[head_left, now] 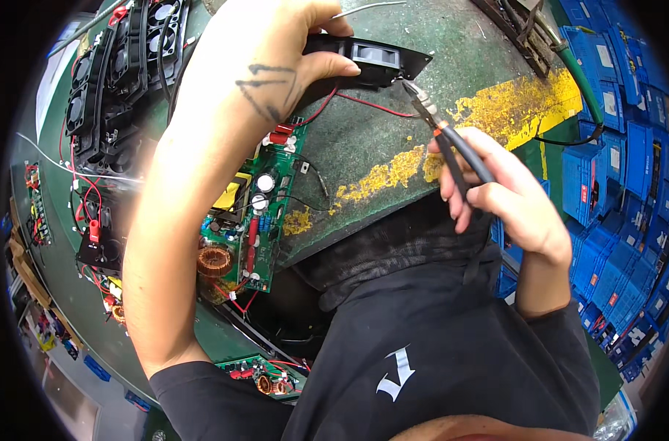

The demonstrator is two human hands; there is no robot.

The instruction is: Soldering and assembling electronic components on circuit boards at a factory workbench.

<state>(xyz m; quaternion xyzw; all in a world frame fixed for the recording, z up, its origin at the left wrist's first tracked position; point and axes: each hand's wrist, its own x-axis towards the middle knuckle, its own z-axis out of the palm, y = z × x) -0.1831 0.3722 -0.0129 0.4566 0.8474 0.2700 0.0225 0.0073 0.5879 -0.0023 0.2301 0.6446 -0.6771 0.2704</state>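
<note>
My left hand is closed on a black plastic panel with a rectangular window-like insert, its thumb along the near side. My right hand grips the dark handles of a pair of pliers. The pliers' jaws reach the panel's near right corner; whether they pinch anything there is too small to tell. Red wires run from the panel's underside, one toward the pliers and one toward a green circuit board. The board carries a copper coil and capacitors, and my left forearm hides part of it.
Black fan housings are stacked at the far left. Another circuit board lies near my left sleeve. A metal frame with a green cable stands at the back right. Blue bins line the right side, beyond the worn green tabletop.
</note>
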